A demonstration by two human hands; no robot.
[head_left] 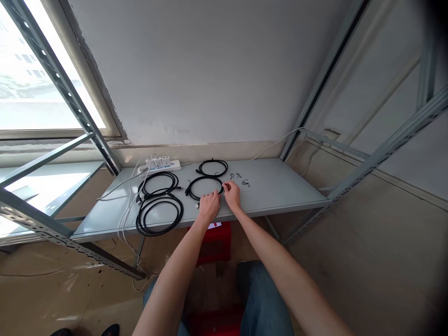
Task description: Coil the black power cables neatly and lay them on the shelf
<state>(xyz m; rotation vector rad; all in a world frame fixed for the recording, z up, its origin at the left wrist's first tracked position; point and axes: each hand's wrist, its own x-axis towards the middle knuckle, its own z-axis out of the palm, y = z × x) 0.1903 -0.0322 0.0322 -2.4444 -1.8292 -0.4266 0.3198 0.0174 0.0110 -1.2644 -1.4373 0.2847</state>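
Note:
A looped black cable (197, 181) lies on the grey shelf, and both my hands are at its right side. My left hand (209, 206) is closed on the loop's near right edge, its fingertips partly hidden. Close beside it, my right hand (231, 194) is closed in a pinch against the same edge; what sits between its fingers is too small to make out. Just behind lies a smaller black cable coil (212, 161). Short black curled ties (245, 182) are scattered beyond my right hand.
Two larger black cable coils (159, 216) lie to the left. A white power strip (160, 164) with plugs stands at the back, its white cords (126, 212) hanging over the shelf's front edge. Metal uprights (310, 105) frame the shelf (280, 186). Under it is a red stool (217, 245).

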